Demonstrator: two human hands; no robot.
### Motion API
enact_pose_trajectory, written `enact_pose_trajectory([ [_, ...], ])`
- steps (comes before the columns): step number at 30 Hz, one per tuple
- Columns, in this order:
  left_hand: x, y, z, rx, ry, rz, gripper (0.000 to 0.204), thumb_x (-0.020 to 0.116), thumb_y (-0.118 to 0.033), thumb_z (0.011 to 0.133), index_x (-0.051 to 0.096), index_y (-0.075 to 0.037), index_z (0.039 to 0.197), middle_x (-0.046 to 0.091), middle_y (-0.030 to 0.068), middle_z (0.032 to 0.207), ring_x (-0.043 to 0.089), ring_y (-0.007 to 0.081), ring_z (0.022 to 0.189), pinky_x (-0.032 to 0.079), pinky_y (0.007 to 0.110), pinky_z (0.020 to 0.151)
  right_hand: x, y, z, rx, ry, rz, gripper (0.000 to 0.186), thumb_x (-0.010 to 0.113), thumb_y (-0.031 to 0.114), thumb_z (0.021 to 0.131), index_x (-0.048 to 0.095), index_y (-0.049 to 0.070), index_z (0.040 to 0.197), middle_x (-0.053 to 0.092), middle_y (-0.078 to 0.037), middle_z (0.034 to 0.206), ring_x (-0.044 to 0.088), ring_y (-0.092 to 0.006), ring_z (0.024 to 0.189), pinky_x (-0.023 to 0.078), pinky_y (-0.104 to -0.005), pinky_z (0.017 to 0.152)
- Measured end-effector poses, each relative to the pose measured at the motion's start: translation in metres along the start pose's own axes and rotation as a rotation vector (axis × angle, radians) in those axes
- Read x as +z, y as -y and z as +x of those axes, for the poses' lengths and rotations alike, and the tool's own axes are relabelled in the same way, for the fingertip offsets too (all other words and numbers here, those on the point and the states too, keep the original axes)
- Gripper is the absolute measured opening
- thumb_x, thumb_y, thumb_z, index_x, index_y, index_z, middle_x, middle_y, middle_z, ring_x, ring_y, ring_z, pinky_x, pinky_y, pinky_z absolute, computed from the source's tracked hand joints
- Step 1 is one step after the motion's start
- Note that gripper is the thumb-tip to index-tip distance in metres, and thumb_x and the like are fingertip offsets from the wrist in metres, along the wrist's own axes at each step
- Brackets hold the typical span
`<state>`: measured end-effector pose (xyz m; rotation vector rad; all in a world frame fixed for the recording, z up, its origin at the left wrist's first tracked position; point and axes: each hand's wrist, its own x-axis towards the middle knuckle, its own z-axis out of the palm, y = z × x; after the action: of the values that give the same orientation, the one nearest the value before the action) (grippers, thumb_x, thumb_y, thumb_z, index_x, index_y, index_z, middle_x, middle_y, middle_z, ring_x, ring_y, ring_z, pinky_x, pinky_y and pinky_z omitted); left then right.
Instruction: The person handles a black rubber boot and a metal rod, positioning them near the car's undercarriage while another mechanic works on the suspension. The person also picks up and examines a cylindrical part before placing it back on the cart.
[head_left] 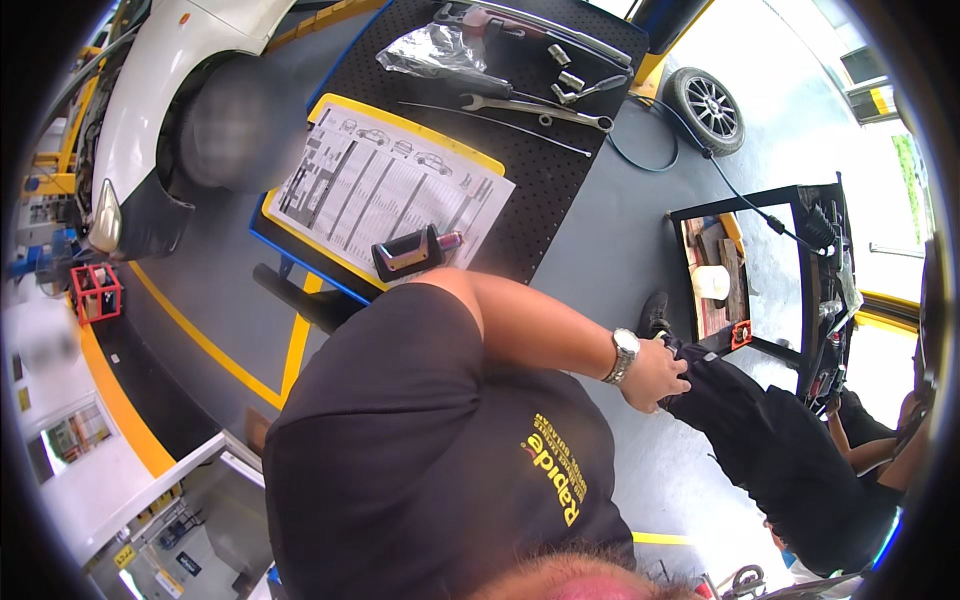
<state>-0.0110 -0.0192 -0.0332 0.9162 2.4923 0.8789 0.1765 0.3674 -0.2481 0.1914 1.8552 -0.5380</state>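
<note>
My bare left arm crosses the middle of the head view from a black short sleeve. My left hand [655, 375] wears a silver metal wristwatch [625, 352]. Its fingers are loosely bent and slightly apart, and I see nothing between them. Behind it in the picture is a co-worker's black-trousered leg [735, 410]; whether they touch I cannot tell. By my elbow, a yellow-edged clipboard [417, 131] bears a printed form [400, 190] with car drawings. A black handheld device with a pinkish tip [408, 252] lies on it. My right hand is out of view.
The black perforated bench [560, 175] carries a combination wrench [540, 108], sockets [571, 80], a thin rod [495, 127] and a clear plastic bag [430, 50]. A white car [150, 90] stands left. At right are a wheel [712, 108], a hose [735, 178] and a tool cart [800, 275].
</note>
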Motion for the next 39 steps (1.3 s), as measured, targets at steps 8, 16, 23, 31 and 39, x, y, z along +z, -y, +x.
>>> enact_pose_trajectory([
  [8, 0.018, 0.011, 0.011, -0.002, -0.136, 0.089, 0.064, 0.065, -0.037, 0.089, 0.047, -0.012, 0.145, 0.046, 0.0176, 0.145, 0.056, 0.0307, 0.124, 0.042, 0.043, 0.104, 0.006, -0.008, 0.005, -0.045, 0.151, 0.035, 0.052, 0.059, 0.031, 0.094, 0.047, 0.009, 0.139, 0.064, -0.007, 0.106, 0.062, -0.0175, 0.092, 0.052, -0.0394, 0.083],
  [16, 0.041, 0.097, -0.005, -0.363, -0.035, 0.264, 0.059, 0.063, -0.031, 0.088, 0.049, -0.008, 0.140, 0.053, 0.0212, 0.136, 0.054, 0.0374, 0.126, 0.044, 0.047, 0.106, -0.027, -0.002, 0.008, -0.048, 0.401, 0.599, 0.051, 0.069, 0.025, 0.086, 0.055, 0.008, 0.133, 0.065, -0.004, 0.109, 0.060, -0.0142, 0.101, 0.048, -0.0339, 0.085],
  [23, 0.071, 0.143, 0.020, -0.541, 0.173, 0.250, 0.063, 0.061, -0.041, 0.091, 0.048, -0.008, 0.143, 0.053, 0.0211, 0.138, 0.054, 0.0400, 0.124, 0.045, 0.047, 0.105, -0.034, -0.017, 0.014, 0.022, 0.151, 0.593, 0.040, 0.066, 0.032, 0.089, 0.065, 0.013, 0.124, 0.066, 0.001, 0.105, 0.059, -0.0126, 0.101, 0.046, -0.0327, 0.082],
  [31, 0.099, 0.148, 0.015, -0.552, 0.240, 0.128, 0.065, 0.063, -0.042, 0.090, 0.050, -0.005, 0.142, 0.053, 0.0255, 0.139, 0.052, 0.0404, 0.127, 0.043, 0.045, 0.108, -0.048, 0.008, -0.013, 0.262, 0.272, 0.687, 0.074, 0.032, 0.065, 0.098, 0.037, 0.015, 0.152, 0.040, -0.017, 0.152, 0.045, -0.0405, 0.134, 0.040, -0.0612, 0.106],
  [39, 0.091, 0.121, 0.039, -0.411, 0.079, -0.257, 0.060, 0.067, -0.039, 0.090, 0.056, -0.002, 0.136, 0.059, 0.0245, 0.132, 0.059, 0.0361, 0.121, 0.046, 0.043, 0.103, -0.090, 0.052, 0.002, 0.109, 0.201, 0.666, 0.063, 0.035, 0.054, 0.098, 0.049, 0.009, 0.140, 0.048, -0.016, 0.143, 0.053, -0.0379, 0.125, 0.046, -0.0553, 0.101],
])
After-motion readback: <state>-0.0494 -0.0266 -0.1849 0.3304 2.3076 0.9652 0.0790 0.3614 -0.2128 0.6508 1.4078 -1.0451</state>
